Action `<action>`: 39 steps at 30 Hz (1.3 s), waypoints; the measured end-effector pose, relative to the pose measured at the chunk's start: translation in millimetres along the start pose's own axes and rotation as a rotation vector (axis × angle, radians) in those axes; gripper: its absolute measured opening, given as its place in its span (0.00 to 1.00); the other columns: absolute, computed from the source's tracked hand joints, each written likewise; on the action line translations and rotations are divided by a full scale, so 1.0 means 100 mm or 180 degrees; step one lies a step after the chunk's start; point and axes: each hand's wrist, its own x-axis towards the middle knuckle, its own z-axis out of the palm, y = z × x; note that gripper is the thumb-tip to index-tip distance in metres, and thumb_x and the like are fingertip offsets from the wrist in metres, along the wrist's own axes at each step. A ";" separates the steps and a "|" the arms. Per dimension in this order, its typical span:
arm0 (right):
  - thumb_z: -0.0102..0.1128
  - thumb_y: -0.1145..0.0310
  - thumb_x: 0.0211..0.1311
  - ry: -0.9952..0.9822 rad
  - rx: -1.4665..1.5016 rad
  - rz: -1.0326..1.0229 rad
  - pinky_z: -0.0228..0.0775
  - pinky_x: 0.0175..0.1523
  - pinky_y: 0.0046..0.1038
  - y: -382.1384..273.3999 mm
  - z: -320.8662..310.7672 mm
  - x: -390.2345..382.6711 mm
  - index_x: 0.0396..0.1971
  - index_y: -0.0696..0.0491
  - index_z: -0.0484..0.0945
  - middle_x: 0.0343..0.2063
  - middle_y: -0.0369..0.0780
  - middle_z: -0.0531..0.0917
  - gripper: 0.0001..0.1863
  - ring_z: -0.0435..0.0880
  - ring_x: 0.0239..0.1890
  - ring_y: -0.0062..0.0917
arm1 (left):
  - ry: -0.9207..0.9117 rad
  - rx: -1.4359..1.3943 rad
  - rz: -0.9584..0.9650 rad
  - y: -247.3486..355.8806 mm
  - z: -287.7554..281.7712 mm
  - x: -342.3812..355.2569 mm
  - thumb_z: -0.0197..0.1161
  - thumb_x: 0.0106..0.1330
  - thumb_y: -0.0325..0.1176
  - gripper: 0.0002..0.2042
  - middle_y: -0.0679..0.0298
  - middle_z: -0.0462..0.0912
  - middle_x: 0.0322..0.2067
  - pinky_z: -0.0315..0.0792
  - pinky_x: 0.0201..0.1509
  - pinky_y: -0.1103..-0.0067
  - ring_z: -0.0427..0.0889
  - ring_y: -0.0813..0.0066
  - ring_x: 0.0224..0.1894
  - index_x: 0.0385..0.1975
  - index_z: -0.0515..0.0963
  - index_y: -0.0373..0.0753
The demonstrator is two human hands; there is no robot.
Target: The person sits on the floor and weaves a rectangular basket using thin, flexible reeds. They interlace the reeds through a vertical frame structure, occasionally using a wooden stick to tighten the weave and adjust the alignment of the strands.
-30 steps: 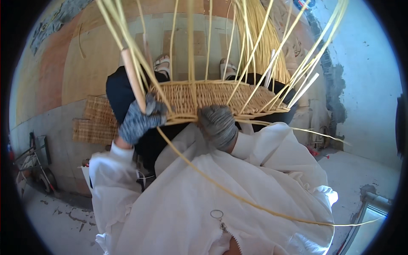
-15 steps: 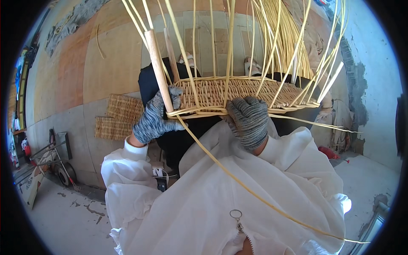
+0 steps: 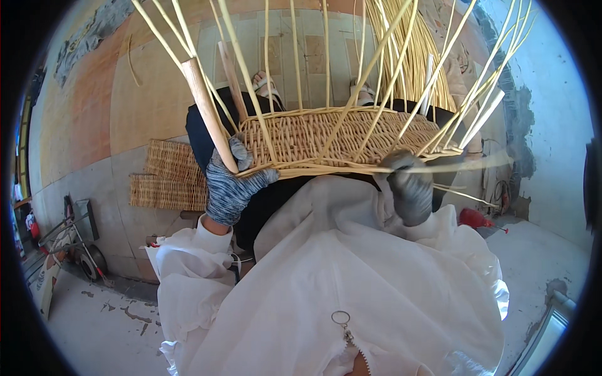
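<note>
So our left hand [image 3: 233, 191] clutches the woven panel [image 3: 338, 135] at near left, blurred right hand [image 3: 411, 188] closed round a strand [image 3: 470, 164].

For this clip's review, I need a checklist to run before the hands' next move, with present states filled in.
1. Left hand in grey knitted glove gripping the front-left corner of the tan woven wicker panel: ok.
2. Right hand in grey knitted glove firmly holding the long pale flexible strand: cannot tell, both are blurred.
3. Panel supported across the legs in black trousers: ok.
4. Thick pale round wooden rod standing at the panel's front-left corner: ok.
5. Thin yellow upright stakes evenly spread: not ok, several bunch together at the right end.
</note>
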 end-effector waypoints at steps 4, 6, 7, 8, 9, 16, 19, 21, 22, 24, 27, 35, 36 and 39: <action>0.57 0.69 0.60 0.0568 0.0768 0.0710 0.72 0.33 0.21 0.12 -0.08 0.01 0.34 0.60 0.78 0.23 0.39 0.81 0.09 0.79 0.25 0.22 | -0.0127 0.0094 -0.0227 -0.09 -0.01 0.19 0.79 0.37 0.27 0.28 0.73 0.66 0.28 0.70 0.35 0.88 0.65 0.85 0.30 0.35 0.65 0.40; 0.57 0.72 0.60 0.0824 0.0815 0.0589 0.73 0.34 0.20 0.23 0.07 0.10 0.33 0.61 0.79 0.23 0.39 0.81 0.08 0.79 0.26 0.21 | -0.0160 0.0179 -0.0121 -0.06 -0.01 0.26 0.76 0.41 0.24 0.27 0.71 0.67 0.30 0.72 0.38 0.86 0.68 0.84 0.32 0.38 0.66 0.38; 0.58 0.72 0.58 0.0779 0.0716 0.0705 0.73 0.35 0.20 0.23 0.11 0.15 0.34 0.61 0.79 0.23 0.39 0.81 0.08 0.79 0.26 0.20 | 0.0047 0.0443 -0.0066 0.01 0.00 0.26 0.75 0.42 0.24 0.28 0.69 0.69 0.32 0.72 0.41 0.84 0.69 0.81 0.35 0.42 0.65 0.36; 0.58 0.72 0.58 0.0737 0.0694 0.0788 0.73 0.35 0.20 0.22 0.11 0.20 0.34 0.61 0.79 0.23 0.39 0.81 0.08 0.79 0.26 0.20 | 0.0255 0.0701 -0.0008 0.10 0.02 0.19 0.73 0.43 0.23 0.29 0.68 0.70 0.35 0.72 0.44 0.82 0.70 0.79 0.38 0.45 0.64 0.35; 0.58 0.73 0.58 0.0695 0.0688 0.0881 0.73 0.35 0.20 0.18 0.16 0.24 0.34 0.61 0.79 0.24 0.39 0.81 0.08 0.80 0.26 0.20 | 0.0465 0.0974 0.0043 0.22 0.05 0.10 0.72 0.44 0.22 0.31 0.66 0.71 0.37 0.72 0.47 0.80 0.72 0.76 0.41 0.49 0.63 0.34; 0.59 0.73 0.58 0.0876 0.0789 0.0934 0.74 0.34 0.19 0.15 0.28 0.34 0.33 0.61 0.80 0.25 0.39 0.82 0.07 0.80 0.26 0.20 | 0.0124 0.4244 0.0400 0.23 0.80 0.38 0.55 0.59 0.55 0.26 0.53 0.80 0.22 0.72 0.42 0.70 0.81 0.58 0.32 0.43 0.73 0.35; 0.60 0.71 0.58 0.0778 0.0732 0.0922 0.74 0.33 0.20 0.22 0.23 0.30 0.32 0.61 0.80 0.24 0.38 0.81 0.08 0.79 0.25 0.19 | -0.0091 0.4061 -0.0169 0.15 0.85 0.45 0.51 0.62 0.53 0.22 0.61 0.78 0.15 0.72 0.32 0.70 0.80 0.64 0.21 0.36 0.76 0.39; 0.60 0.71 0.58 0.0648 0.0668 0.0859 0.73 0.33 0.20 0.28 0.21 0.06 0.31 0.61 0.80 0.24 0.38 0.81 0.08 0.79 0.25 0.19 | -0.0144 0.4432 -0.0242 0.06 0.82 0.26 0.54 0.63 0.46 0.16 0.64 0.79 0.15 0.72 0.30 0.71 0.79 0.65 0.19 0.36 0.78 0.40; 0.60 0.70 0.58 0.0598 0.0651 0.0818 0.73 0.33 0.20 0.34 0.19 0.02 0.31 0.60 0.79 0.23 0.38 0.81 0.08 0.78 0.24 0.19 | -0.0036 0.4164 0.0034 -0.09 0.75 0.25 0.52 0.64 0.46 0.16 0.62 0.78 0.14 0.71 0.27 0.69 0.78 0.64 0.18 0.36 0.77 0.40; 0.59 0.67 0.59 0.0333 0.0545 0.0571 0.75 0.32 0.22 0.45 0.21 0.04 0.32 0.61 0.79 0.22 0.38 0.80 0.11 0.79 0.24 0.20 | 0.0173 0.3611 0.0493 -0.43 0.56 0.16 0.49 0.65 0.46 0.16 0.59 0.75 0.13 0.69 0.20 0.65 0.76 0.63 0.15 0.34 0.75 0.40; 0.59 0.72 0.58 0.0596 0.0079 0.0790 0.75 0.32 0.21 0.36 0.31 0.13 0.33 0.61 0.79 0.24 0.39 0.81 0.08 0.80 0.26 0.21 | 0.0426 0.2906 0.0687 -0.34 0.51 0.39 0.52 0.64 0.44 0.15 0.55 0.76 0.16 0.71 0.24 0.66 0.76 0.55 0.19 0.39 0.76 0.40; 0.57 0.77 0.56 0.0642 0.1053 0.1102 0.76 0.34 0.21 0.25 0.32 0.26 0.34 0.61 0.80 0.27 0.40 0.83 0.06 0.82 0.26 0.23 | -0.1257 0.1099 -0.0313 -0.11 0.25 0.46 0.58 0.60 0.23 0.11 0.59 0.80 0.39 0.73 0.48 0.80 0.79 0.74 0.42 0.43 0.74 0.31; 0.57 0.78 0.56 0.0699 0.1063 0.1105 0.76 0.34 0.21 0.21 0.30 0.31 0.33 0.61 0.80 0.27 0.40 0.83 0.06 0.82 0.26 0.23 | -0.1095 0.1628 -0.0209 -0.18 0.33 0.47 0.59 0.59 0.23 0.11 0.59 0.81 0.38 0.74 0.47 0.79 0.79 0.74 0.41 0.42 0.74 0.31; 0.56 0.82 0.49 0.0008 -0.0669 0.0875 0.75 0.34 0.23 -0.01 0.25 0.73 0.33 0.61 0.79 0.26 0.43 0.81 0.10 0.81 0.29 0.28 | -0.0885 0.0518 -0.0121 -0.29 0.33 0.46 0.62 0.58 0.27 0.10 0.56 0.81 0.32 0.75 0.42 0.77 0.81 0.67 0.34 0.38 0.76 0.31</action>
